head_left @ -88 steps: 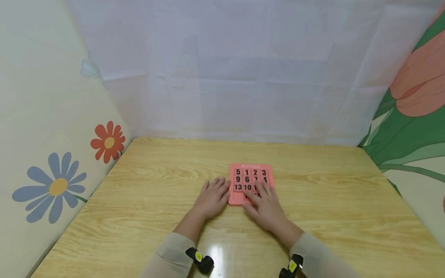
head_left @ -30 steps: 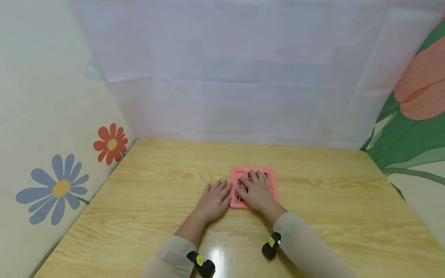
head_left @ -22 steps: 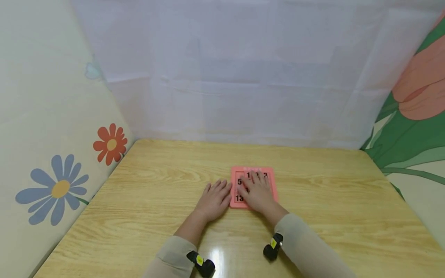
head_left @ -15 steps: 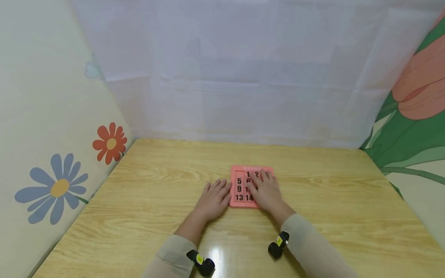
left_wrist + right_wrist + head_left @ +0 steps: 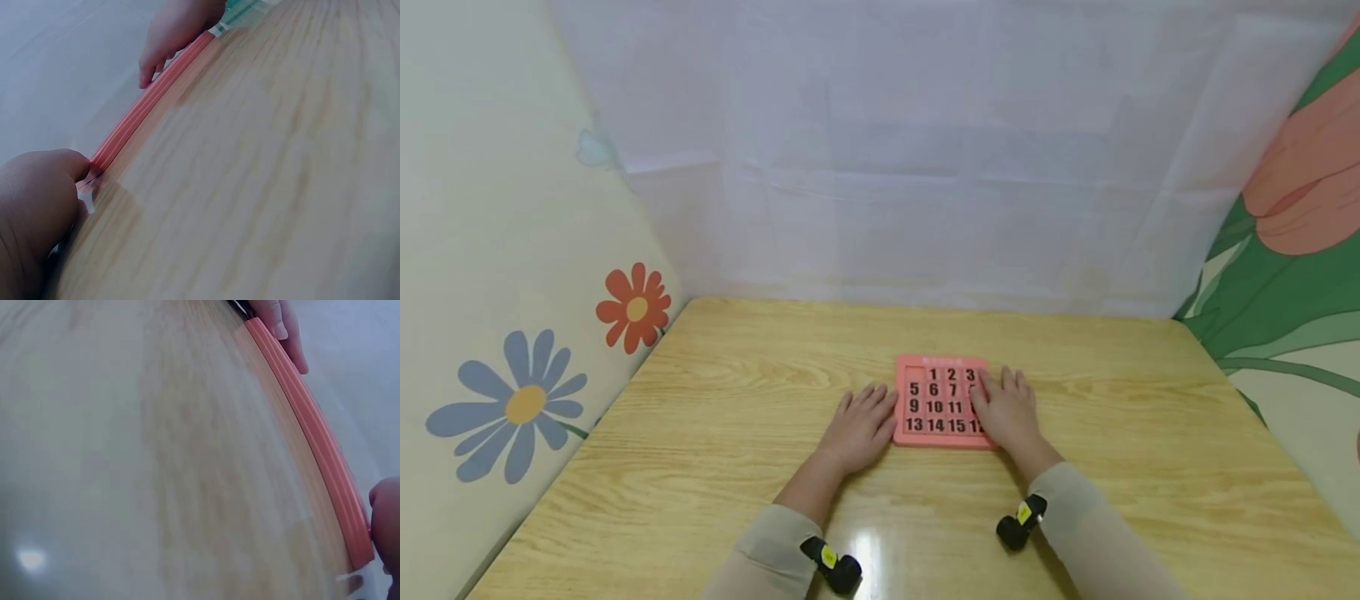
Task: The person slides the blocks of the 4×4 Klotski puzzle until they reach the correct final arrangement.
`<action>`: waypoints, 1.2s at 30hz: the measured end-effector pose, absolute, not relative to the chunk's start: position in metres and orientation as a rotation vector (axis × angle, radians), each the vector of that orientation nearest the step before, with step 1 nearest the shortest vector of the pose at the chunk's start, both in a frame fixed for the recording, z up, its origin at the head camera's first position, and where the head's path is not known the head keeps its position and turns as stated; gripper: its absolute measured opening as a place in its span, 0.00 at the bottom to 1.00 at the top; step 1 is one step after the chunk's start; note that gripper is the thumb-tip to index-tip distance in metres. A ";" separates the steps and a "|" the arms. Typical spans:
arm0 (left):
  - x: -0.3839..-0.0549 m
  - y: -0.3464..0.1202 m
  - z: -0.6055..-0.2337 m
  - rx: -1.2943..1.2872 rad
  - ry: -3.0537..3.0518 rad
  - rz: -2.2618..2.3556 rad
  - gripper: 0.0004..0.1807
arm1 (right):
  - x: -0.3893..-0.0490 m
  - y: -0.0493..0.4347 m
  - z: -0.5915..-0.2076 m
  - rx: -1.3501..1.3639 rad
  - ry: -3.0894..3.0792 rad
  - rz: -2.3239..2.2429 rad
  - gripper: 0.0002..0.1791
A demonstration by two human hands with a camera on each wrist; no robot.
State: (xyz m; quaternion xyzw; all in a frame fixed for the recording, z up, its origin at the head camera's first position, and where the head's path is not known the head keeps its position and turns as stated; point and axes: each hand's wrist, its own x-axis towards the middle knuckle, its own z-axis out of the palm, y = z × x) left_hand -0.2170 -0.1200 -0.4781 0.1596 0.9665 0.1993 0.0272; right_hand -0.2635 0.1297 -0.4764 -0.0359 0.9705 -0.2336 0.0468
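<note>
A pink sliding number puzzle (image 5: 917,442) lies flat on the table, its black numerals facing up. Its top-left cell is vacant; 5, 9 and 13 run down the left column below it. My left hand (image 5: 857,433) rests palm down on the table, fingertips against the puzzle's left edge; the left wrist view shows its thumb at the near corner of the pink frame (image 5: 147,103). Over the right edge lies my right hand (image 5: 1011,414), fingers extended, thumb and index finger over the right column and partly hiding it. The tile 12 (image 5: 976,426) shows at bottom right.
The puzzle lies on a wood-grain table (image 5: 760,358). Behind it hangs a white cloth (image 5: 887,167); flower-printed panels stand at left and right. Both sleeved wrists carry a small black camera, such as the left camera (image 5: 842,573).
The left column of tiles has slid down one cell, so the vacant cell passed from bottom left to top left. My right hand has shifted right, uncovering most numbers; the left stays put.
</note>
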 end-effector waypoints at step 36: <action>-0.217 -0.121 -0.480 0.491 2.982 0.613 0.28 | -0.253 0.122 -0.479 -0.254 2.974 -0.796 0.30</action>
